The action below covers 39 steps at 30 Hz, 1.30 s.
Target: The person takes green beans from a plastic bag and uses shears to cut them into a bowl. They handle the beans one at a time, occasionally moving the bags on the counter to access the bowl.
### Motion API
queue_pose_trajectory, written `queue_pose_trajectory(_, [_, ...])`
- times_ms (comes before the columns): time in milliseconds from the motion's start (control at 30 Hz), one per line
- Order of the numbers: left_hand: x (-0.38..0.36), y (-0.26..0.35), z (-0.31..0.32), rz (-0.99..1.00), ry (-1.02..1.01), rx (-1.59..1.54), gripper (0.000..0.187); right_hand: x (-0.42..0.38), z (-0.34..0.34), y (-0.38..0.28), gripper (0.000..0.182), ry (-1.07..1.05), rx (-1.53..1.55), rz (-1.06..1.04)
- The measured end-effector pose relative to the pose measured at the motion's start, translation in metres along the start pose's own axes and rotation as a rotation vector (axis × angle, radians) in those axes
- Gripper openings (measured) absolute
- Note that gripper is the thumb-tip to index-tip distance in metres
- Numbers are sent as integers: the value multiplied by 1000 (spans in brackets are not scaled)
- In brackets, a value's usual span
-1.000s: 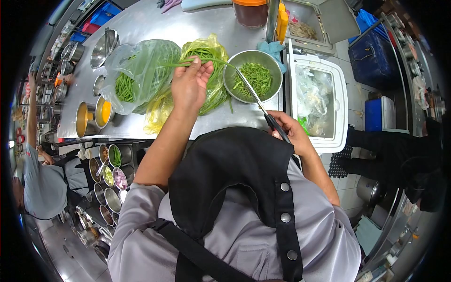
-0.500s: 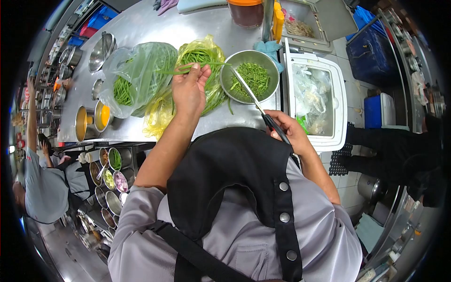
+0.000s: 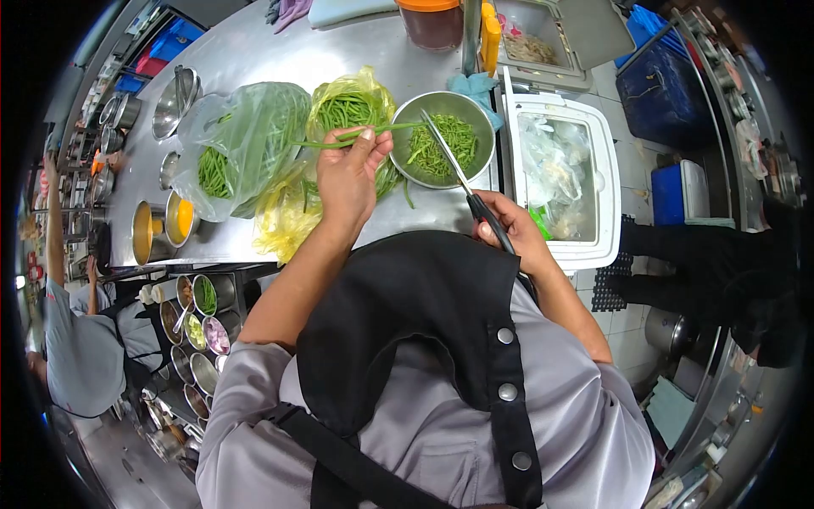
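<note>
Long green beans [image 3: 343, 138] are pinched in my left hand [image 3: 349, 180], their right ends reaching over the rim of a steel bowl [image 3: 402, 159]. My right hand [image 3: 511, 231] is closed round the black handles of a pair of scissors [image 3: 457, 167]. The blades point up and left over the bowl, near the bean tips. Inside the bowl lie cut green bean pieces [image 3: 449, 140]. Behind my left hand, a yellow plastic bag [image 3: 280, 222] holds more long beans [image 3: 348, 109]. To its left a clear plastic bag [image 3: 270, 127] also contains green beans [image 3: 214, 172].
Two metal containers, one with yellow contents [image 3: 184, 219], stand at the table's left edge. A white cooler [image 3: 609, 187] with plastic bags sits right of the steel table [image 3: 254, 51]. An orange-lidded tub [image 3: 430, 21] stands behind. Another person [image 3: 80, 352] is at far left.
My left hand and the beans have shifted slightly to the right, so the tips reach farther over the bowl. The view has moved a little; both hands keep their holds.
</note>
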State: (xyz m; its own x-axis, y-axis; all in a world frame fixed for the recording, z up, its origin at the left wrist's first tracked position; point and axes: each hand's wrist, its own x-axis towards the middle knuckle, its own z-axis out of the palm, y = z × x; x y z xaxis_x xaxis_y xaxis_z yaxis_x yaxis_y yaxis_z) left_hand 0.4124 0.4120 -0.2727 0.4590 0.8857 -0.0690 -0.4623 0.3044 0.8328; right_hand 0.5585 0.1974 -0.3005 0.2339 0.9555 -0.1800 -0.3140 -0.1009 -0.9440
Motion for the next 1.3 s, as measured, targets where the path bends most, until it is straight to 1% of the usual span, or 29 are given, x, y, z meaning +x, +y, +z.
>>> queue_pose_trajectory(133, [-1,1,0,-15,-12,6,7,1,1,1,50,14,-17,-16])
queue_pose_trajectory(233, [-2,-2,0,-32,-7,13,8,2,1,5,49,43,25,39])
queue_pose_trajectory(300, [-1,-5,-3,-41,7,21,8,3,2,6,48,111,-46,123])
queue_pose_trajectory(333, [2,-8,-8,-74,15,20,8,3,2,7,48,105,-46,125])
queue_pose_trajectory(400, [6,-11,-13,-99,30,20,8,1,-2,7,49,29,-22,8])
queue_pose_trajectory(467, [9,-12,-18,-167,95,5,7,-3,-4,6,51,2,-1,19])
queue_pose_trajectory(567, [12,-12,-20,-185,135,6,7,-6,-3,3,58,-79,-86,-3])
queue_pose_trajectory(667, [8,-9,-15,-198,112,34,8,-4,-2,-1,58,-80,-91,32])
queue_pose_trajectory(767, [6,-10,-14,-215,73,43,9,-3,-3,0,57,-93,-105,21])
queue_pose_trajectory(1000, [4,-10,-11,-233,68,15,11,0,0,0,54,-97,-126,56])
queue_pose_trajectory(1100, [4,-11,-10,-234,53,18,8,2,0,0,53,-89,-116,71])
queue_pose_trajectory(1167, [4,-12,-9,-237,63,26,6,4,-3,2,52,-81,-223,100])
queue_pose_trajectory(1300, [16,-15,-27,-219,39,35,5,5,-3,1,49,-68,-205,142])
